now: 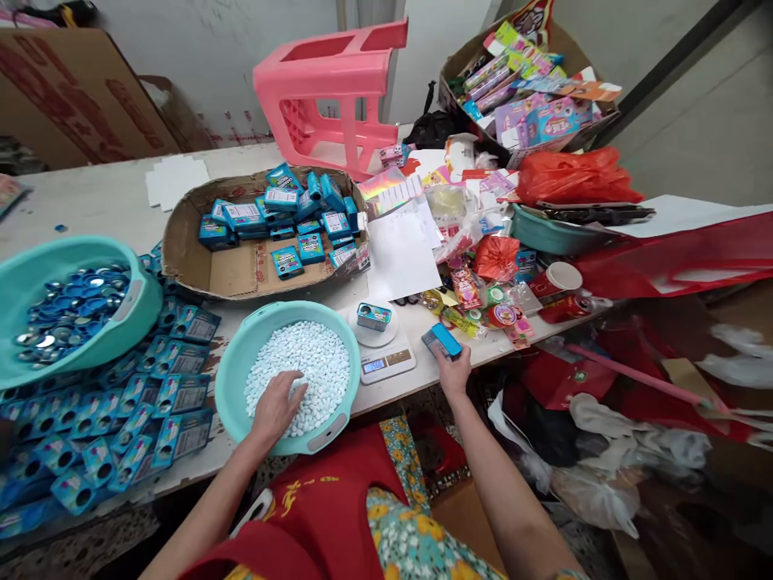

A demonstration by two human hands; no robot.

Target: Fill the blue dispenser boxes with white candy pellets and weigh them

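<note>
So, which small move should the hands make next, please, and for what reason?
Perhaps gather a few white pieces with the left hand: its fingers are at them in the turquoise basin, while the right hand holds a blue box.

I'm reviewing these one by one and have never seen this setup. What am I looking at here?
There is no machine: these are a person's bare hands, seen from a camera worn on the head, looking forward and down. This is the only view.

The left hand is in a turquoise basin of small white pieces. The right hand holds a small blue box.

On the white table, a digital scale carries another blue box. Behind the basin, a cardboard tray holds more blue boxes.
</note>
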